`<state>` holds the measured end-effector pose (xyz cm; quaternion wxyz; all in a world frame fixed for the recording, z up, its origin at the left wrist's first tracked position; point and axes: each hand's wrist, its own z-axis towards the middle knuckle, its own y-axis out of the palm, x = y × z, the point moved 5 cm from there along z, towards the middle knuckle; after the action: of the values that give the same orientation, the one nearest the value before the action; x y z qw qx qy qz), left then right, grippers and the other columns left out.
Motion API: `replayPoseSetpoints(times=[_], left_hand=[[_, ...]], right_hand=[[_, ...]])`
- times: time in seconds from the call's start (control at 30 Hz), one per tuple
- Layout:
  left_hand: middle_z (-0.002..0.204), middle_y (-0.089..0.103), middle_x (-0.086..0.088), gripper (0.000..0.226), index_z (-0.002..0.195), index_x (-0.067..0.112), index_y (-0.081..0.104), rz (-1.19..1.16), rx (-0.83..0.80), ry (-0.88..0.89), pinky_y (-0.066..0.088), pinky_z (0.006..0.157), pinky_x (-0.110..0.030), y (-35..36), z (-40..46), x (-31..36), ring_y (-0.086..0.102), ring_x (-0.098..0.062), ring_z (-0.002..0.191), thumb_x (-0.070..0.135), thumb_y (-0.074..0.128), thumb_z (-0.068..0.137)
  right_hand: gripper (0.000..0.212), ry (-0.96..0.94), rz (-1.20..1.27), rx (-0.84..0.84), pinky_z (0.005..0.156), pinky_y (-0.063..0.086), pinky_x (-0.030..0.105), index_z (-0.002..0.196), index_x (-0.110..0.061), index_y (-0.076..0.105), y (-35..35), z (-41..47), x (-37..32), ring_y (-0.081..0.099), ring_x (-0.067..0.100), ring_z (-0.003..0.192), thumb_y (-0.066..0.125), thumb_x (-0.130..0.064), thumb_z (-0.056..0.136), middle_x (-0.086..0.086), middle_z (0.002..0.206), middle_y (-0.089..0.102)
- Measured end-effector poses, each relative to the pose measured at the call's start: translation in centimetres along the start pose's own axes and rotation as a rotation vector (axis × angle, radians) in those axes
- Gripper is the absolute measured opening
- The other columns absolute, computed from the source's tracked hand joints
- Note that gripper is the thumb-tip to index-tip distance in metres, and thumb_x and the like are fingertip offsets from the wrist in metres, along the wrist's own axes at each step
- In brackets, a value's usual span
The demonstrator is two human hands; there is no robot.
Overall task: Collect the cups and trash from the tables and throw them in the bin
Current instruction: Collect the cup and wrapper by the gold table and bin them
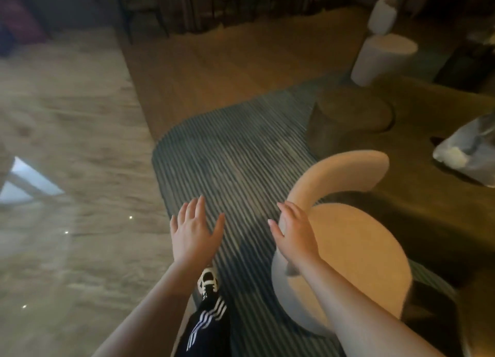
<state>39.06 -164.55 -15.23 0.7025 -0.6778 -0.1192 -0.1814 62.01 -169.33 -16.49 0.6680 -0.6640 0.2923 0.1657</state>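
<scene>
Both hands are empty. Left hand (194, 229) hangs in front of the person with fingers straight and slightly spread, palm down, above a striped rug (235, 153). Right hand (296, 233) is also flat and relaxed, palm down, its fingers over the near end of the curved backrest of a round cream chair (356, 252); whether it touches the backrest cannot be told. Both forearms reach forward from the bottom edge of the view, and one foot in a black and white trainer (209, 280) steps onto the rug.

The picture is blurred, as if the person is walking. This looks like a travelling step between pickups, with nothing carried. No cup can be made out. A crumpled clear plastic bag (467, 155), probably trash, lies at the right edge of a low dark counter (417, 190) beyond the chair. No bin can be picked out for certain; two pale cylinders (380, 56) stand at the far corner of the rug.

The next move probably calls for stepping round the chair and reaching the right hand to the bag.
</scene>
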Motion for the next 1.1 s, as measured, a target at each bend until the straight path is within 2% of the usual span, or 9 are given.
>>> replayPoseSetpoints(times=[0.2,0.43,0.73,0.97,1.1], left_hand=[[0.156,0.022,-0.001,0.076,0.151,0.022,0.017,0.022,-0.066,0.081,0.008,0.117,-0.044,-1.6,20.2,-1.1,0.009,-0.018,0.145,0.065,0.024,0.089],[0.157,0.018,0.0,0.076,0.151,0.024,0.014,0.011,-0.065,0.119,0.003,0.117,-0.043,-2.6,38.6,2.2,0.005,-0.017,0.145,0.068,0.023,0.089],[0.157,0.018,-0.001,0.079,0.151,0.024,0.012,0.031,-0.117,0.205,0.004,0.117,-0.046,6.0,61.2,9.4,0.006,-0.02,0.145,0.07,0.021,0.088],[0.156,0.021,-0.001,0.083,0.151,0.023,0.014,0.081,-0.14,0.275,0.007,0.116,-0.047,13.0,82.8,20.9,0.01,-0.02,0.144,0.073,0.016,0.085],[0.155,0.025,-0.001,0.085,0.15,0.022,0.017,0.087,-0.13,0.301,0.011,0.115,-0.048,15.2,92.7,27.6,0.014,-0.02,0.144,0.074,0.014,0.084]], right_hand=[[0.054,0.069,0.003,0.07,0.114,0.026,0.034,0.142,-0.018,0.039,0.3,18.9,-4.9,0.026,0.019,0.14,0.043,-0.045,0.096,0.004,0.152,0.032],[0.054,0.123,-0.015,0.143,0.113,0.031,0.038,0.142,-0.016,0.04,-3.3,33.8,-6.9,0.03,0.02,0.139,0.043,-0.045,0.096,0.005,0.15,0.036],[0.049,0.211,-0.032,0.224,0.109,0.036,0.041,0.138,-0.013,0.043,-6.6,55.1,-0.1,0.034,0.022,0.135,0.047,-0.039,0.096,0.007,0.145,0.041],[0.05,0.237,-0.038,0.194,0.109,0.034,0.036,0.139,-0.015,0.042,-13.6,77.3,8.3,0.033,0.022,0.136,0.043,-0.042,0.097,0.006,0.147,0.039],[0.05,0.265,-0.057,0.214,0.11,0.034,0.038,0.14,-0.014,0.042,-19.2,87.5,11.3,0.031,0.022,0.137,0.043,-0.041,0.097,0.005,0.148,0.038]])
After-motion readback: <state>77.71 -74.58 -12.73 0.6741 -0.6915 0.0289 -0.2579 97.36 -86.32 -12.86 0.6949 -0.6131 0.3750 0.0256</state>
